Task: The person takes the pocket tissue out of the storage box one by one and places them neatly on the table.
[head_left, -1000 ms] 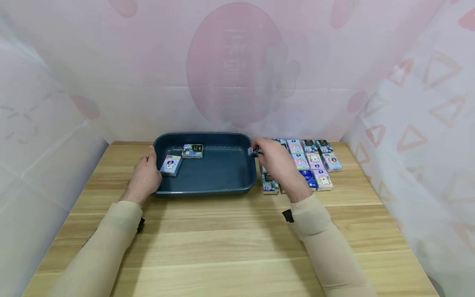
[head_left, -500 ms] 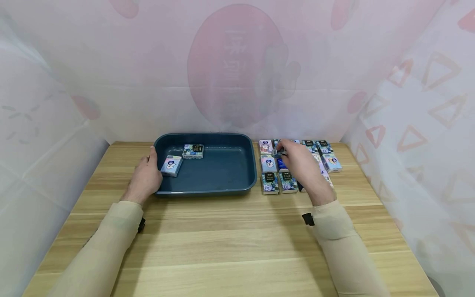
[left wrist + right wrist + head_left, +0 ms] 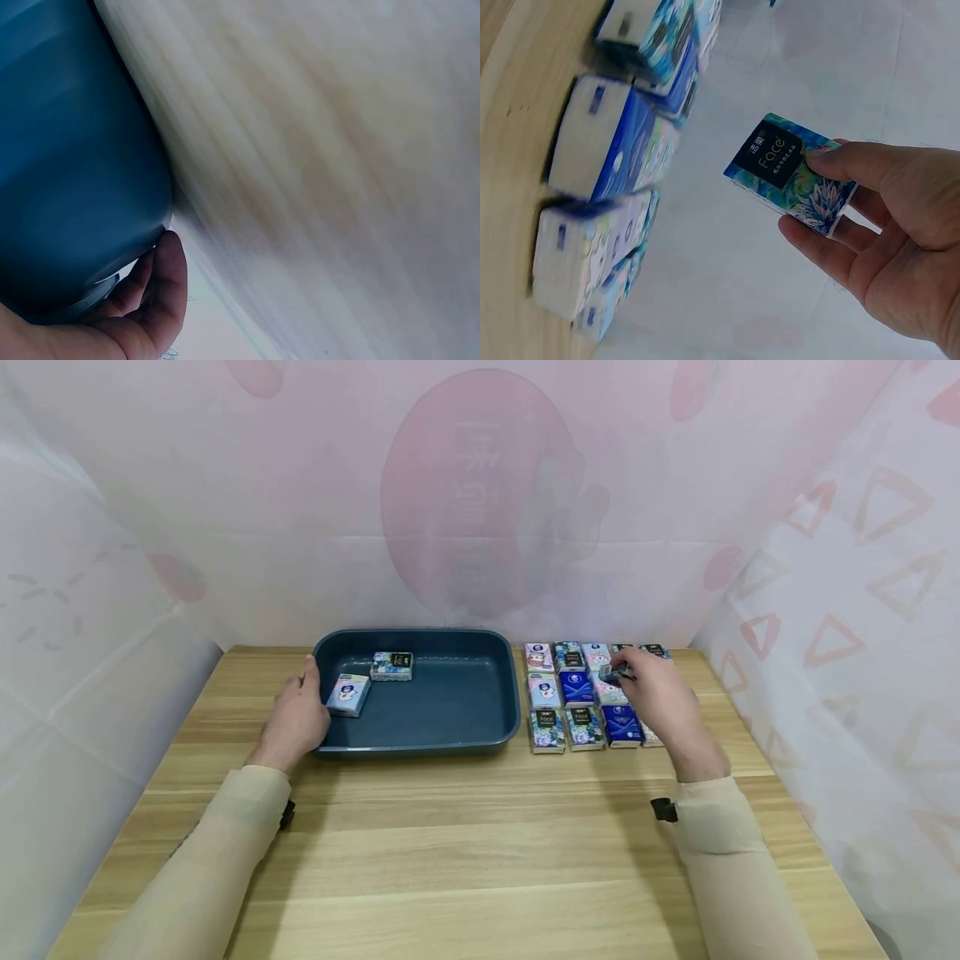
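Note:
My left hand point(image 3: 292, 722) grips the left side of a dark blue-green tray point(image 3: 420, 747), its thumb at the rim. In the left wrist view the fingertips point(image 3: 171, 259) curl against the tray's outer wall. Two tissue packs lie inside: a light blue one with a cartoon point(image 3: 347, 695) and a dark floral one point(image 3: 392, 666). My right hand point(image 3: 663, 697) pinches a floral tissue pack point(image 3: 787, 169) marked "Face" between thumb and fingers, up above the rows of packs. Part of the right-hand columns is hidden behind that hand.
Several tissue packs stand in neat rows right of the tray, among them a blue pack point(image 3: 622, 725), a floral pack point(image 3: 547, 731) and a cartoon pack point(image 3: 538, 657). The wooden table point(image 3: 480, 852) meets a printed cloth point(image 3: 300, 527) behind and at both sides.
My right hand has moved right, from beside the tray's right rim to over the right-hand columns, carrying the tissue pack. Packs on the left of the rows came into view. My left hand stayed put.

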`<state>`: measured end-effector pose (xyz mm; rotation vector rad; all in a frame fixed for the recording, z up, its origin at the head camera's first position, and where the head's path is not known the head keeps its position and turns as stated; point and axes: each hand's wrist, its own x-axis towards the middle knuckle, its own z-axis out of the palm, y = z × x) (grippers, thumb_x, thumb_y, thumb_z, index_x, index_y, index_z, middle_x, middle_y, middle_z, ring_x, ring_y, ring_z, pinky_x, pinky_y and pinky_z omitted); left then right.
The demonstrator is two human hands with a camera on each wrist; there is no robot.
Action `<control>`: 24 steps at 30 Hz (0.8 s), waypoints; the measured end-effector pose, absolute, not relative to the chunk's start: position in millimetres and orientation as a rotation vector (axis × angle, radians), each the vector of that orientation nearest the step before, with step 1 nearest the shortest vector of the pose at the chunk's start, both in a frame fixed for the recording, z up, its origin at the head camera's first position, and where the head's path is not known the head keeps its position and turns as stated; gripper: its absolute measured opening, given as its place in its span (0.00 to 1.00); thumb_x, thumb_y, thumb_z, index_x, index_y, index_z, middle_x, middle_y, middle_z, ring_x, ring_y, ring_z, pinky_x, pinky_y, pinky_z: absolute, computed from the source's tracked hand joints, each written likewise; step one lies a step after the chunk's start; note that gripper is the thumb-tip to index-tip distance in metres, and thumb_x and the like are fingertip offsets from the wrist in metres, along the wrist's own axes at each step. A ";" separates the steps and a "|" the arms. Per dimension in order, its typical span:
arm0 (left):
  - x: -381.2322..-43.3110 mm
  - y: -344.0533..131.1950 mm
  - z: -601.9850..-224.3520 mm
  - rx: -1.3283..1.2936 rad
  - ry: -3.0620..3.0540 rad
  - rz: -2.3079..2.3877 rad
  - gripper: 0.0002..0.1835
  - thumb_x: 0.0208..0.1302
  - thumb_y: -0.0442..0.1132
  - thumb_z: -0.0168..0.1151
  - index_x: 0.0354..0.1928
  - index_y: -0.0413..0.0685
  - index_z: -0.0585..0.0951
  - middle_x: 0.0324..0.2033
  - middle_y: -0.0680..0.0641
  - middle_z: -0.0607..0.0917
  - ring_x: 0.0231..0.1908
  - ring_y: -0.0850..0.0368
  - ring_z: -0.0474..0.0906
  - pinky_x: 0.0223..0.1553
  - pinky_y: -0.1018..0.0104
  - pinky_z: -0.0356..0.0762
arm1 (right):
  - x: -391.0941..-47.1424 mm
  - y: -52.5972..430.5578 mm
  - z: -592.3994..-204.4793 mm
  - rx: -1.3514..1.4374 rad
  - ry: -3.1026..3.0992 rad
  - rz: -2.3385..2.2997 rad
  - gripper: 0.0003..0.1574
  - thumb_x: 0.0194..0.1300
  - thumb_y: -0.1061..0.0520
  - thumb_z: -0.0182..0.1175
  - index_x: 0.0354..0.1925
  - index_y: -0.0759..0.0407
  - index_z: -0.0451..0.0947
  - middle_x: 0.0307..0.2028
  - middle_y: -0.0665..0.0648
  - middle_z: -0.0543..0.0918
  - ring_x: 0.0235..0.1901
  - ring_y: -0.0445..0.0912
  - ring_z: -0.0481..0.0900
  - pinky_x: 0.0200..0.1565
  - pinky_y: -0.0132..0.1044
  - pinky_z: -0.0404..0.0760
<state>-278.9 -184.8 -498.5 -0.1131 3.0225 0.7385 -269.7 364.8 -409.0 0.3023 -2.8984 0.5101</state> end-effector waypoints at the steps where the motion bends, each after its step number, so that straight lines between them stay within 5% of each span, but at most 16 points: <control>1: -278.7 -184.7 -498.3 -0.112 3.024 0.737 0.47 0.86 0.28 0.46 0.96 0.36 0.35 0.81 0.12 0.64 0.64 0.22 0.77 0.76 0.18 0.77 | -269.8 369.5 -409.6 0.298 -2.897 0.509 0.17 0.83 0.69 0.67 0.65 0.65 0.86 0.62 0.73 0.93 0.60 0.72 0.92 0.61 0.69 0.91; 15: -278.0 -182.7 -496.3 -0.133 3.012 0.733 0.48 0.87 0.30 0.46 0.96 0.38 0.33 0.82 0.13 0.62 0.68 0.19 0.77 0.77 0.18 0.76 | -265.7 422.0 -421.4 0.313 -2.833 0.537 0.17 0.77 0.71 0.69 0.62 0.71 0.87 0.58 0.80 0.92 0.58 0.79 0.90 0.63 0.75 0.86; 24: -277.0 -183.1 -496.4 -0.108 3.028 0.731 0.47 0.86 0.29 0.45 0.96 0.35 0.35 0.81 0.12 0.63 0.67 0.19 0.77 0.76 0.19 0.77 | -261.6 448.0 -427.0 0.188 -2.965 0.572 0.24 0.80 0.70 0.67 0.70 0.72 0.82 0.67 0.82 0.86 0.64 0.80 0.87 0.67 0.78 0.85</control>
